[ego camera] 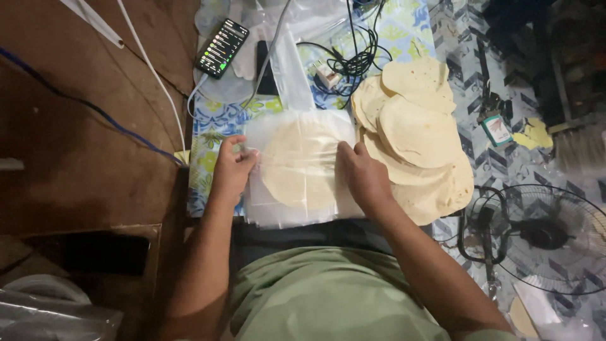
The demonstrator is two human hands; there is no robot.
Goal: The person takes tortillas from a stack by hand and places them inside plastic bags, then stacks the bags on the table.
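Round flatbread [297,165] under a clear plastic sheet [302,201] lies between the hands — left hand [232,169] pinching the sheet's edge, right hand [361,173] pressing flat, both equally near.

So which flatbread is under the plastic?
The one between the two hands, the left hand and right hand: that flatbread lies under clear plastic sheets. The loose flatbreads lie uncovered in a pile beside it.

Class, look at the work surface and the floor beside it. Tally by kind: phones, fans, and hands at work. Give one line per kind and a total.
Phones: 1
Fans: 1
Hands at work, left hand and right hand, both on the clear bag with a flatbread: 2
Total: 4
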